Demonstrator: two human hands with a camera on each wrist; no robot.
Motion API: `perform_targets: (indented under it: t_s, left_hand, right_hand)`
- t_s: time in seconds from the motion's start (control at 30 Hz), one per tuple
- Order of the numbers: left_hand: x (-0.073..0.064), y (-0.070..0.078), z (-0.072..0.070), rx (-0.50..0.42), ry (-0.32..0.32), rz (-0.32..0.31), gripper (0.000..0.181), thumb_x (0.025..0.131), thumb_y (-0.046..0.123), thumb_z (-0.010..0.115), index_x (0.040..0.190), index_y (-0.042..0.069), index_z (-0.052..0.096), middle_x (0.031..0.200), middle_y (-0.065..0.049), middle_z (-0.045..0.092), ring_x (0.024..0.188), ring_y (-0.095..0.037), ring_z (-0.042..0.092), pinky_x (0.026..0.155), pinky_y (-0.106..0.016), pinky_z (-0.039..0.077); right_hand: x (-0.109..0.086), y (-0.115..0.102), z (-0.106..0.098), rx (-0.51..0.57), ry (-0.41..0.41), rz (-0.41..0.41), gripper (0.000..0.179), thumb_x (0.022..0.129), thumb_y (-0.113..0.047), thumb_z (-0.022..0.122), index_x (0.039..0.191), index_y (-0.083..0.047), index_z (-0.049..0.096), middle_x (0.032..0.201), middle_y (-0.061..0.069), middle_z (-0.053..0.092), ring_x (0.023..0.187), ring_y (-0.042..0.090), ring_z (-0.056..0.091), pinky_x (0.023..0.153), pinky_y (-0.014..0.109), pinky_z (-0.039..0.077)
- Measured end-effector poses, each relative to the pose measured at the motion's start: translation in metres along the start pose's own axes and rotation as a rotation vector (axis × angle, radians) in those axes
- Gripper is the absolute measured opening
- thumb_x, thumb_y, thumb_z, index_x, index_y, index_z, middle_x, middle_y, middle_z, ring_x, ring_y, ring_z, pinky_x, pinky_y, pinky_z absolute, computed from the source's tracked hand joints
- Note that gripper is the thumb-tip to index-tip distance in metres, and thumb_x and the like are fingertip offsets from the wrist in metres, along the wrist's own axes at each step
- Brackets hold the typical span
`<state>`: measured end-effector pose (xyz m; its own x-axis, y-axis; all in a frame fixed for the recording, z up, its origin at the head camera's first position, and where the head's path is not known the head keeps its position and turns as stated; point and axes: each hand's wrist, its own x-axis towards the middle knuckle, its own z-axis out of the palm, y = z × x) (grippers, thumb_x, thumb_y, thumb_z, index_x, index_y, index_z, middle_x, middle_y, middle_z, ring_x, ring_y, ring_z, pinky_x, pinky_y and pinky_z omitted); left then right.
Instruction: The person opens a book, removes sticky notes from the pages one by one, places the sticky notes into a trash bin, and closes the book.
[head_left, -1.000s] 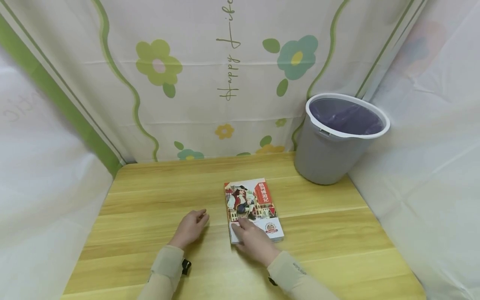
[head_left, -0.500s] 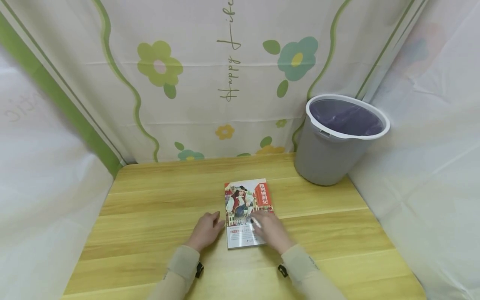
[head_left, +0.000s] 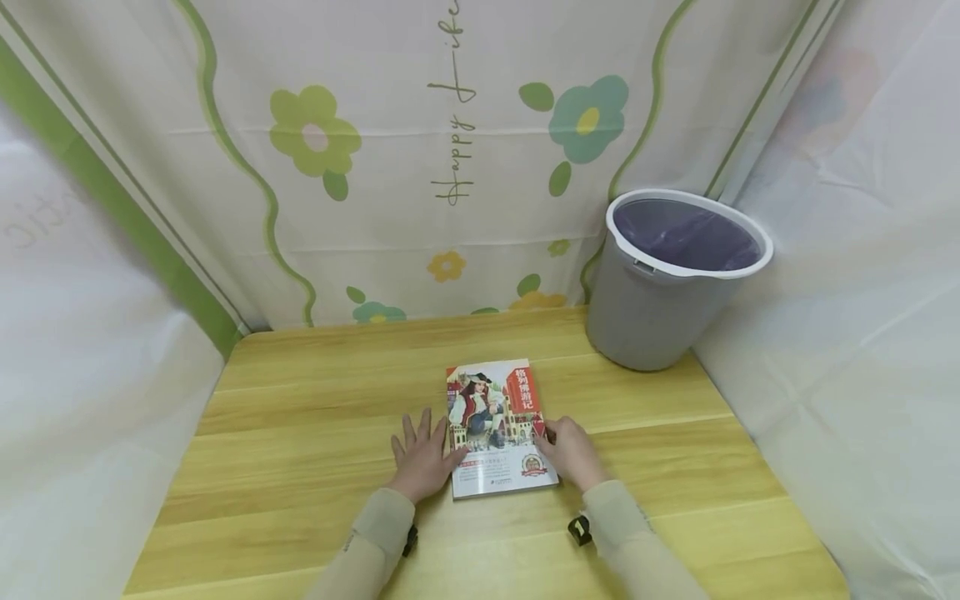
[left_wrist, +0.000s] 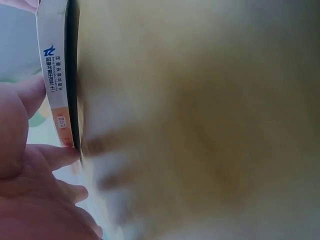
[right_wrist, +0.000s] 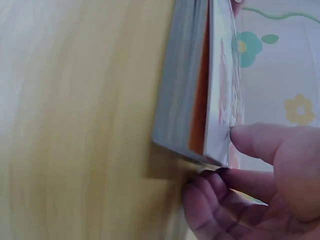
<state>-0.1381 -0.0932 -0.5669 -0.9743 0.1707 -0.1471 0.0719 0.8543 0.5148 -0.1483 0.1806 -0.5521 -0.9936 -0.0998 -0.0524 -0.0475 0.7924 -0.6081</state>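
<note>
A paperback book (head_left: 487,475) lies face up on the wooden table, with a costumed figure and red title panel on its cover. My left hand (head_left: 422,467) rests at its left side, fingers spread, thumb over the cover's edge. In the left wrist view, that hand's fingers (left_wrist: 60,156) touch the white and orange spine (left_wrist: 56,75). My right hand (head_left: 572,454) is at the right edge. The right wrist view shows its thumb (right_wrist: 255,140) on the front cover (right_wrist: 217,115) and curled fingertips at the cover's edge. A narrow gap with orange inside shows beneath the cover.
A grey bin (head_left: 645,317) with a white rim and dark liner stands at the table's back right corner. The wooden table (head_left: 300,400) backs onto a flower-printed curtain (head_left: 375,208). Pale sheets hang at both sides.
My left hand has moved right to the book's spine and spread its fingers. My right hand has gone from on top of the cover to its right edge and now pinches there.
</note>
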Motion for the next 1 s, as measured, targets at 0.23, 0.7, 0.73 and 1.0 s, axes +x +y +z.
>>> perform_targets:
  t_s: [0.23, 0.7, 0.73, 1.0]
  left_hand:
    - [0.001, -0.003, -0.006, -0.006, -0.046, -0.011, 0.077, 0.096, 0.058, 0.053, 0.154, 0.01, 0.037, 0.163, -0.021, 0.012, 0.143, -0.055, -0.003, 0.106, -0.076, -0.004]
    - [0.002, -0.009, -0.022, 0.022, -0.076, -0.128, 0.075, 0.092, 0.056, 0.06, 0.154, 0.018, 0.038, 0.162, -0.022, 0.014, 0.142, -0.057, -0.001, 0.102, -0.08, 0.001]
    - [0.002, -0.009, -0.022, 0.023, -0.074, -0.135, 0.075, 0.092, 0.055, 0.06, 0.154, 0.018, 0.039, 0.162, -0.023, 0.014, 0.142, -0.058, 0.0, 0.1, -0.081, 0.001]
    - [0.013, 0.0, -0.018, 0.015, -0.062, -0.174, 0.073, 0.09, 0.049, 0.066, 0.151, 0.016, 0.044, 0.159, -0.032, 0.01, 0.138, -0.064, 0.001, 0.093, -0.087, 0.002]
  right_hand:
    - [0.004, -0.002, 0.006, 0.056, -0.011, 0.05, 0.036, 0.094, -0.022, 0.069, 0.122, 0.001, 0.068, 0.079, 0.004, 0.053, 0.063, 0.016, 0.047, 0.054, 0.03, 0.041]
    - [0.016, -0.018, 0.018, 0.078, -0.028, 0.028, 0.023, 0.094, -0.017, 0.067, 0.107, 0.001, 0.073, 0.059, 0.001, 0.048, 0.049, 0.012, 0.044, 0.044, 0.027, 0.039]
    - [0.017, -0.02, 0.019, 0.059, -0.025, 0.023, 0.021, 0.094, -0.017, 0.067, 0.102, 0.002, 0.074, 0.059, 0.002, 0.048, 0.049, 0.012, 0.044, 0.045, 0.027, 0.039]
    - [0.023, -0.023, 0.015, -0.127, -0.04, 0.004, 0.032, 0.095, -0.018, 0.066, 0.066, -0.011, 0.055, 0.074, 0.006, 0.052, 0.062, 0.017, 0.048, 0.056, 0.033, 0.045]
